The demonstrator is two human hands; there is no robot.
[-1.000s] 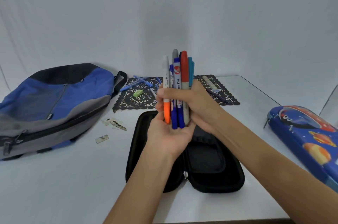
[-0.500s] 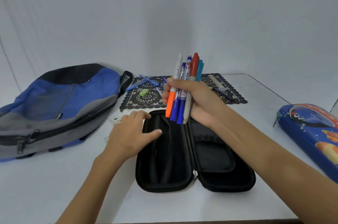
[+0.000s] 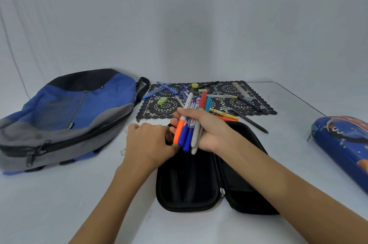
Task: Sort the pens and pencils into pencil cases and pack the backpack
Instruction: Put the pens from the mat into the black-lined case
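Note:
My right hand grips a bundle of markers and pens, tips tilted down over the left half of the open black pencil case. At the case's upper left rim my left hand pinches the edge with curled fingers, its thumb close to the marker tips. A blue, grey and black backpack lies zipped on the left. At the right edge lies a closed blue space-print pencil case. Several loose pens and pencils remain on the black lace mat.
A green eraser, a yellow eraser and a ruler lie on the mat. A dark pencil lies off its front edge. Small paper scraps sit left of the case. The white table's right edge runs diagonally.
My right hand has lowered and tilted the marker bundle toward the case. My left hand left the bundle's base, went to the case's left rim and curled onto it.

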